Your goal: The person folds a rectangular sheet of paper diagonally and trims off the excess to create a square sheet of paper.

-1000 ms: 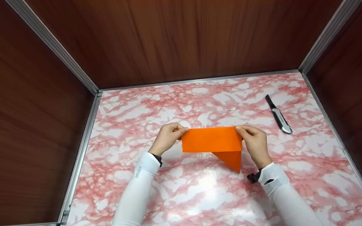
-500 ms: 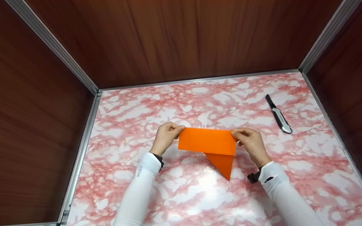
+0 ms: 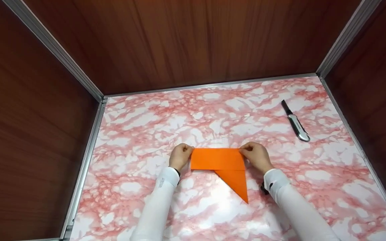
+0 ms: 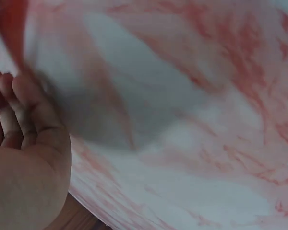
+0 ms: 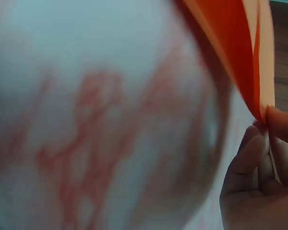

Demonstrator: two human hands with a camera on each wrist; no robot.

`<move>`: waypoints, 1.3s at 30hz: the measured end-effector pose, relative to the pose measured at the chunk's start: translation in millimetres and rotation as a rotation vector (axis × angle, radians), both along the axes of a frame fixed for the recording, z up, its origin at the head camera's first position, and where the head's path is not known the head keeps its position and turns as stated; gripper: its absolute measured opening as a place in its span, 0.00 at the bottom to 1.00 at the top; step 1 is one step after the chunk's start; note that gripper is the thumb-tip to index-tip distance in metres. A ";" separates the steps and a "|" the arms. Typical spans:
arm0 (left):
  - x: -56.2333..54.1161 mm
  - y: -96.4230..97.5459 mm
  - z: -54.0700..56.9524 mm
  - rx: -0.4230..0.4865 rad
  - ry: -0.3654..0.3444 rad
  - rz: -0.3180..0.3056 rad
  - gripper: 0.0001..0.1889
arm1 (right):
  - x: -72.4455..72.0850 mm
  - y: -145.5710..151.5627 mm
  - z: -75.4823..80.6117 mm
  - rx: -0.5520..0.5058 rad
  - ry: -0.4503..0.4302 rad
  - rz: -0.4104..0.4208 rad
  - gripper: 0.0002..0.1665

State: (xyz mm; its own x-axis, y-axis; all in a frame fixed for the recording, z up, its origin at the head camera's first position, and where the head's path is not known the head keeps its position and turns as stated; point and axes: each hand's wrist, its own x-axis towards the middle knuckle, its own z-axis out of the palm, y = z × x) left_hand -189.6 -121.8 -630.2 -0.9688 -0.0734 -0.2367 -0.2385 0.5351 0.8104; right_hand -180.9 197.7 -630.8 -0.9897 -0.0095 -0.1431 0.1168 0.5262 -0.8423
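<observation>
Orange paper [image 3: 218, 159], folded into layers, is held over the middle of the bench [image 3: 129, 140], well apart from the left, right and far edges; the near edge is out of view. Its upper part is a rectangle, and a triangular flap [image 3: 236, 184] points from the right half toward the person. Whether the flap's tip touches the bench, I cannot tell.

The left hand [image 3: 179, 157] pinches the paper's far left corner, thumb and fingers pressed together on it; the right hand [image 3: 257, 156] pinches the far right corner the same way. In the right wrist view the layers part slightly just beyond that grip.

It should handle as very light, thin and flexible, crisp enough to take a crease but easily bent or torn. Its surface looks smooth, so loose layers could slide over each other. The corners at the folded far side seem the best hold, pinched gently with all layers caught; gripping the flap alone would probably let the fold spring apart.

By count: one piece of paper, as far as the layers show; two hands in two white sleeves [image 3: 154, 207]; one utility knife [image 3: 296, 122] lying near the bench's far right corner, its dark end toward the far edge.
</observation>
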 end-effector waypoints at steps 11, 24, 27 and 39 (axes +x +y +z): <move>-5.5 10.2 -8.4 -0.283 0.096 -0.028 0.07 | -9.8 -5.6 -9.5 0.143 0.023 -0.025 0.05; 70.2 91.6 -12.0 -0.715 0.488 -0.634 0.24 | -3.8 -10.7 -15.5 0.196 0.094 -0.023 0.06; 81.3 98.0 -18.7 -0.735 0.445 -0.651 0.26 | -1.8 -13.8 -17.4 0.264 0.269 0.022 0.07; 78.7 92.4 -18.5 -0.792 0.388 -0.686 0.26 | 27.9 -7.0 -21.1 0.610 0.488 0.630 0.26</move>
State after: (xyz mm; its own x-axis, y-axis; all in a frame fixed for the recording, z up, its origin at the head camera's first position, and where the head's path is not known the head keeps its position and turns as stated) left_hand -111.0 -29.4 -648.7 -0.8601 0.5091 -0.0326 0.5006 0.8546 0.1382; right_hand -153.0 190.6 -651.9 -0.7811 -0.6123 0.1222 -0.6182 0.7309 -0.2891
